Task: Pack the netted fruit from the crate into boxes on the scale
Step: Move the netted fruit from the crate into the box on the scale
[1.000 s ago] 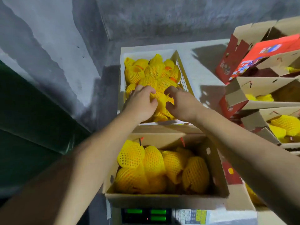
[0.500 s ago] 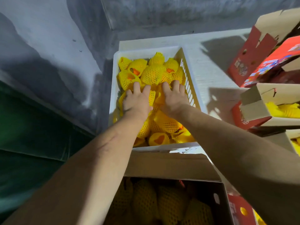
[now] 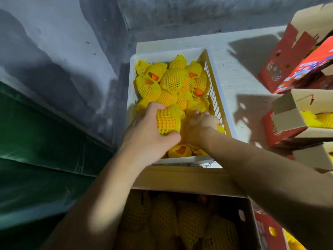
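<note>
A white plastic crate (image 3: 223,98) holds a heap of orange fruit in yellow foam nets (image 3: 173,82). My left hand (image 3: 149,134) grips one netted fruit (image 3: 167,121) at the crate's near left, fingers and thumb curled round it. My right hand (image 3: 201,125) reaches down into the crate's near right among the fruit; its fingers are curled and partly buried, and what they hold is hidden. Nearest me, an open cardboard box (image 3: 180,179) stands in shadow with several netted fruit (image 3: 180,222) inside. The scale is out of view.
Red-and-brown cartons (image 3: 288,121) stand stacked at the right, some holding yellow-netted fruit (image 3: 317,118). A white tabletop (image 3: 239,56) runs behind the crate. A grey wall (image 3: 54,60) and a green surface (image 3: 36,150) close off the left side.
Both hands have drawn back toward the crate's near end. My left hand has closed round one netted fruit and lifted it off the heap. The view has tilted further over the crate.
</note>
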Motion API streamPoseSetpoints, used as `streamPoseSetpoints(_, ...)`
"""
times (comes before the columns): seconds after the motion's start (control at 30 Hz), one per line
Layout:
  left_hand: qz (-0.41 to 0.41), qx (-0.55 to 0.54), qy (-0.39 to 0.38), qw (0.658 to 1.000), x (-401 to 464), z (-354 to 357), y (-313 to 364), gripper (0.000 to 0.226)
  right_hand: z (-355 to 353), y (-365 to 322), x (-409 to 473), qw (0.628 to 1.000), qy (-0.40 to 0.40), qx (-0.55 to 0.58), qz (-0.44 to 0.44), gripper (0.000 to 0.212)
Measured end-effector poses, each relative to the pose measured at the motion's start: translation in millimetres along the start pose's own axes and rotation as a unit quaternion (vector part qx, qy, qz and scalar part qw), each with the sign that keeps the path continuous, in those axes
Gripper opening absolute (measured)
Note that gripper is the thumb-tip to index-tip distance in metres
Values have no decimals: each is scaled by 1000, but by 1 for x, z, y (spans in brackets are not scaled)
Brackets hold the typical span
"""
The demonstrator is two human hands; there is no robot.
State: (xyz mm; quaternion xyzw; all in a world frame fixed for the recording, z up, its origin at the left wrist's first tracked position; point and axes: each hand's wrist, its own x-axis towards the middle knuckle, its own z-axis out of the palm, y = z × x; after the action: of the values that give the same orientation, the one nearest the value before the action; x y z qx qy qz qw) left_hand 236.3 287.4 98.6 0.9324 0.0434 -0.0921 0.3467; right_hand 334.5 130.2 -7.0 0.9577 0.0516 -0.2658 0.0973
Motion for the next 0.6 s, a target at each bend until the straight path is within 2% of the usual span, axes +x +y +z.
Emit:
streamPoseSetpoints(0.07, 10, -19, 26, 999, -28, 1, 5, 65, 3, -6, 1, 1000, 14, -23, -3, 94)
streamPoseSetpoints(0.2, 13, -121, 66, 990, -79, 3, 1, 68, 3, -6, -7, 999, -20, 10, 25, 88)
streamPoseSetpoints(0.33, 17, -155, 86, 984, -122, -1, -16, 75, -2, -3, -21, 999, -15, -37, -34, 67)
streamPoseSetpoints(0.4, 23, -153, 83, 985, -140, -6, -26, 76, -4, 6, -31, 999, -4, 5, -44, 65)
streamPoseSetpoints(0.5, 19, -169, 83, 982, -162, -12, -37, 75, -13, 29, -41, 995, 14, 88, -49, 76)
streamPoseSetpoints(0.6, 17, -169, 48, 984, -175, -10, -38, 68, -21, 43, -58, 981, 50, 171, -72, 79)
